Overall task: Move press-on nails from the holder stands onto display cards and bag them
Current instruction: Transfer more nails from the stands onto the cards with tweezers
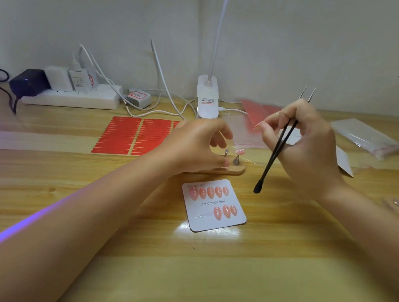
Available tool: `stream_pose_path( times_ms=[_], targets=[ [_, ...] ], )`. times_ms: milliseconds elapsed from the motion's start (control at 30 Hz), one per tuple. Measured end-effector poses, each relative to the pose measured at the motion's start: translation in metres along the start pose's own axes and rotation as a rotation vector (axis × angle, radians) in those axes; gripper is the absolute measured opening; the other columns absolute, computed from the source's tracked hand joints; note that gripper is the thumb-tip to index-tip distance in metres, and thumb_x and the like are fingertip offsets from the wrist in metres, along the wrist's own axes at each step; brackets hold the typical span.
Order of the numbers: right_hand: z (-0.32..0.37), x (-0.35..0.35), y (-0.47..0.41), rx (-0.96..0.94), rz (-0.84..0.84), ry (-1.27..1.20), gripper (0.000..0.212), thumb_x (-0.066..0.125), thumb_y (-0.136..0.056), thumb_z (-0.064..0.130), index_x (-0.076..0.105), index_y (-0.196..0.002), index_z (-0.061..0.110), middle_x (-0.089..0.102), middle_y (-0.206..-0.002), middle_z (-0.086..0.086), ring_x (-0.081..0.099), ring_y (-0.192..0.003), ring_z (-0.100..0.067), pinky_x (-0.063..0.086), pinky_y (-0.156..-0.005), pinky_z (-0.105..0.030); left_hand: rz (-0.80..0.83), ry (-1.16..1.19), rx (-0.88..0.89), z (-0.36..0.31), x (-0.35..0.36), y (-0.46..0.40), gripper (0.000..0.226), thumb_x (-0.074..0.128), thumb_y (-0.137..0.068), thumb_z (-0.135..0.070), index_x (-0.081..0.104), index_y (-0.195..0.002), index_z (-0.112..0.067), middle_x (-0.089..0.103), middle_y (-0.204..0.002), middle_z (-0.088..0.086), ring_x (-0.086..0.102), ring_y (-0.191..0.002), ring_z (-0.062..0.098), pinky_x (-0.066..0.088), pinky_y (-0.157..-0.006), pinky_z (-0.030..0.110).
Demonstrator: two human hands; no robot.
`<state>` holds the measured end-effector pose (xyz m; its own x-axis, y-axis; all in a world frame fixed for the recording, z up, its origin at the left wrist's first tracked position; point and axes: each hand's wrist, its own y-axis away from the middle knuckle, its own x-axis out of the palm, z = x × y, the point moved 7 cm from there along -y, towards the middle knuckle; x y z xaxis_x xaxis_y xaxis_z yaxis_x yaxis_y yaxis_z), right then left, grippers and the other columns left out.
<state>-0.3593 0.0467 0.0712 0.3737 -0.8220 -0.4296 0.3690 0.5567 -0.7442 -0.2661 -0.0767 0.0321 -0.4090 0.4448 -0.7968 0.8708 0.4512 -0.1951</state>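
My left hand (194, 145) rests on the wooden holder base (234, 170), fingers curled round its near edge — steadying it, gripping the wood and no nail. Two small metal holder stands show past my fingertips: the left stand (226, 153) looks bare, the right stand (236, 160) carries one remaining nail (239, 151), pale pink with light flecks.

To the right, my right hand (302, 147) is raised above the desk (279, 270). It holds black tweezers (279, 144) tucked through the fingers, points aimed up and away, blunt end down. Thumb and forefinger also pinch a single loose nail (258, 126); which face of it is turned up I cannot tell.

Step in hand, as I judge it: seat this nail on the display card (213, 205), lying just in front of the base. Top row holds five nails, bottom row three at the right, with a clear adhesive strip showing in the bare left part. Next open place — beside the leftmost of the three.

Notes for doing it well:
- lower the nail tip-down like its neighbours, matching their spacing and tilt;
- touch edges only, so the glossy face stays unmarked;
- press once, lightly;
- keep the tweezer end clear of nails already seated.
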Motion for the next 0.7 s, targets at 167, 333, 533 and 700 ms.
stream_pose_path(
  times_ms=[167, 333, 533, 700],
  targets=[
    [0.016, 0.002, 0.014, -0.083, 0.010, -0.037, 0.030, 0.068, -0.081, 0.001, 0.042, -0.077, 0.016, 0.065, -0.074, -0.004, 0.062, -0.073, -0.014, 0.049, -0.071, -0.025, -0.253, 0.032, 0.112, -0.020, -0.032, 0.025, 0.006, 0.065, -0.082, -0.030, 0.066, -0.082, -0.024, 0.061, -0.078, -0.013, 0.055, -0.075, 0.007, 0.047, -0.076, 0.029],
    [0.036, 0.007, 0.026, -0.234, -0.002, -0.028, 0.028, 0.069, -0.080, 0.002, 0.045, -0.078, 0.016, 0.064, -0.071, -0.007, 0.060, -0.071, -0.014, 0.045, -0.068, -0.015, 0.018, 0.477, -0.175, -0.011, -0.012, 0.047, 0.032, 0.056, -0.088, -0.040, 0.072, -0.070, -0.020, 0.066, -0.061, -0.006, 0.047, -0.048, -0.003, 0.041, -0.047, 0.014],
    [0.048, 0.018, 0.036, -0.396, 0.059, -0.005, 0.025, 0.064, -0.082, 0.005, 0.044, -0.082, 0.019, 0.068, -0.073, -0.010, 0.066, -0.067, -0.025, 0.051, -0.062, -0.033, 0.174, 0.831, -0.396, 0.003, 0.005, 0.056, 0.023, 0.064, -0.080, -0.034, 0.076, -0.072, -0.016, 0.067, -0.068, -0.005, 0.048, -0.055, 0.004, 0.042, -0.054, 0.020],
    [0.050, 0.022, 0.043, -0.424, 0.088, 0.022, 0.023, 0.064, -0.082, 0.007, 0.043, -0.081, 0.017, 0.070, -0.077, -0.011, 0.068, -0.069, -0.030, 0.053, -0.059, -0.041, 0.239, 0.972, -0.430, 0.005, 0.010, 0.059, 0.018, 0.070, -0.065, -0.029, 0.076, -0.070, -0.014, 0.064, -0.065, -0.004, 0.047, -0.054, 0.004, 0.041, -0.048, 0.017]
  ],
)
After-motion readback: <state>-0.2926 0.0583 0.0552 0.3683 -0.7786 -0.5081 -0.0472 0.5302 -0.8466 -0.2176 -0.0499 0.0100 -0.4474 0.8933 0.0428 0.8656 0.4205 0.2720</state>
